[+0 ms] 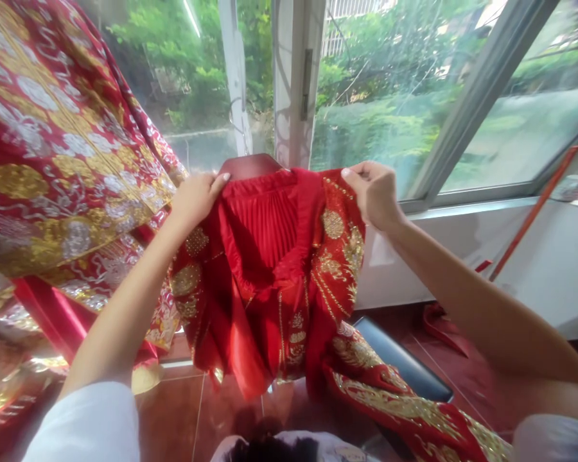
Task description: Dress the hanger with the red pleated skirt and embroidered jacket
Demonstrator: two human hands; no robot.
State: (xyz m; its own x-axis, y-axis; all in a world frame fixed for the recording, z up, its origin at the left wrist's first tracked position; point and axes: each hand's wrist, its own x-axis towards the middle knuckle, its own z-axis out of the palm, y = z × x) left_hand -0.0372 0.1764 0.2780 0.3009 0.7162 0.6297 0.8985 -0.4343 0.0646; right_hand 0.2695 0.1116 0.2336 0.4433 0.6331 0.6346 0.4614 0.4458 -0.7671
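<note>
Between my hands hangs a red embroidered jacket [337,256] with gold beading and a pleated red piece [264,221] inside its neckline. A dark red hanger [250,167] with a metal hook sits at the collar. My left hand [197,196] is closed at the left shoulder, its thumb near the hanger's edge. With thumb and fingers pinched, my right hand [376,192] grips the cloth at the right shoulder. A red cloth panel [248,359] dangles at the jacket's front. Below on the right extends another red piece with gold embroidery [395,398].
A large red, gold and silver embroidered garment [58,147] hangs at the left. Windows [380,128] fill the back above a white wall [390,276]. A dark flat-topped seat [404,359] stands on the red tiled floor [173,417]. An orange pole [534,212] leans at the right.
</note>
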